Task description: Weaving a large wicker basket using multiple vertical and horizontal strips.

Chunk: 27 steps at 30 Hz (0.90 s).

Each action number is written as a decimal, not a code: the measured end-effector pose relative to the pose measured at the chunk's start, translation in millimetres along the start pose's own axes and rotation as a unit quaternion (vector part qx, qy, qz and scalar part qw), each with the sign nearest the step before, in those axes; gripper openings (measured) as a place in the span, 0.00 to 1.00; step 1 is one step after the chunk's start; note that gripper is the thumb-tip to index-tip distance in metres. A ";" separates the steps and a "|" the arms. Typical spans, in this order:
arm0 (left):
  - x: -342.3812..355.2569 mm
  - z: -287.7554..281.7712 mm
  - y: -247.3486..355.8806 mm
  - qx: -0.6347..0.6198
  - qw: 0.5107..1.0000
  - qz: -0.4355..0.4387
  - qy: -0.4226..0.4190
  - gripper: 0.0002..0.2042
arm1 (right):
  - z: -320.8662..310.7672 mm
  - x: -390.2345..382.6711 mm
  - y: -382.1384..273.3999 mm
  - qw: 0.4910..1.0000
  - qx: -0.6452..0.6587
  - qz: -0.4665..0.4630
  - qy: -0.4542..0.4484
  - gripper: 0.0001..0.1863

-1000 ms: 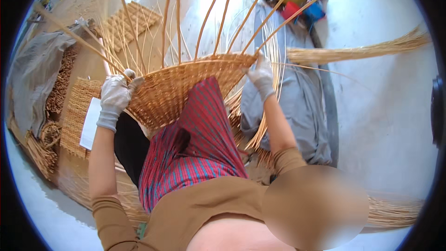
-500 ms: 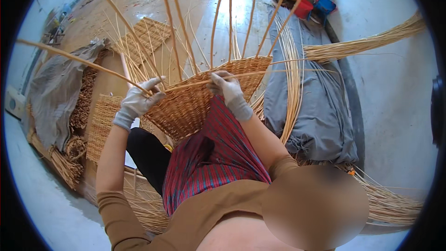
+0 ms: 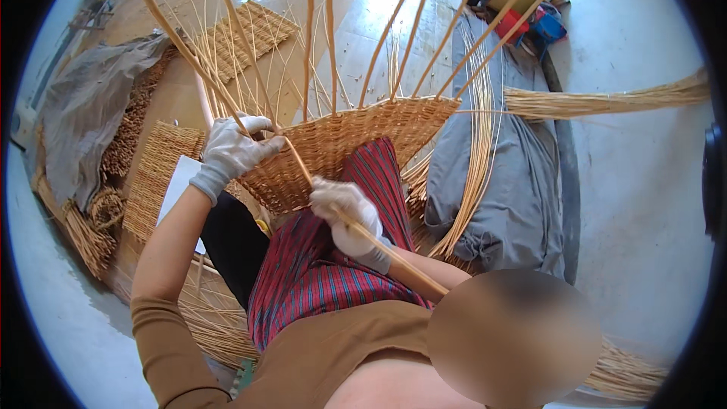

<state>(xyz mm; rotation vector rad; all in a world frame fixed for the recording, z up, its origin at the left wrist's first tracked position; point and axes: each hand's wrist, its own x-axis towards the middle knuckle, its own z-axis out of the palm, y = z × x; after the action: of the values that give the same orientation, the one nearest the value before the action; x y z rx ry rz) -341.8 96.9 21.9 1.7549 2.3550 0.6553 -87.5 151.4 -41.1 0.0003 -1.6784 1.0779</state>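
Note:
A woven wicker panel (image 3: 341,136) leans against my lap, with several long rods (image 3: 331,53) standing up from its top edge. My left hand (image 3: 233,150), in a whitish glove, is closed around the panel's upper left corner, by the base of the end rods. My right hand (image 3: 348,216), also gloved and slightly blurred, is closed on a willow strand (image 3: 299,159). This strand runs from the left corner, slanting down through my right hand toward my right forearm. My right hand is in front of the panel, over the red striped apron (image 3: 303,280).
Right of my lap lies a bundle of thin strands (image 3: 475,151) on grey cloth (image 3: 515,212); another bundle (image 3: 606,102) stretches to the right. Woven pieces (image 3: 163,182) and a grey-covered pile (image 3: 98,98) are on the left. Red and blue containers (image 3: 547,28) stand at the back right.
My right hand has left the panel's top edge and come down toward me, bringing the strand with it. My left hand stays at the corner. The panel has shifted slightly right in view.

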 end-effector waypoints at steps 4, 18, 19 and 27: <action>-3.5 0.4 2.9 -0.045 0.998 -0.007 0.036 0.23 | -5.5 109.9 23.5 0.979 -0.164 0.113 -0.032 0.07; 2.7 -2.5 -2.8 -0.118 0.993 0.008 -0.006 0.23 | 61.1 239.4 2.1 0.987 -0.121 -0.092 -0.047 0.11; 6.3 -2.0 -2.1 -0.117 0.993 0.010 -0.009 0.23 | 49.2 241.2 -27.9 0.983 -0.109 -0.135 -0.060 0.14; 21.6 5.2 -32.2 -0.038 0.991 0.116 -0.052 0.41 | 30.6 250.8 -26.8 0.924 -0.235 0.045 -0.298 0.16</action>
<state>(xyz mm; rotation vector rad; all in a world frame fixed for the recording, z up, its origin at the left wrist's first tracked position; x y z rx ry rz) -375.0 111.2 7.1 1.9944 2.0502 0.6552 -200.9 239.4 168.5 -0.0645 -2.4837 0.7470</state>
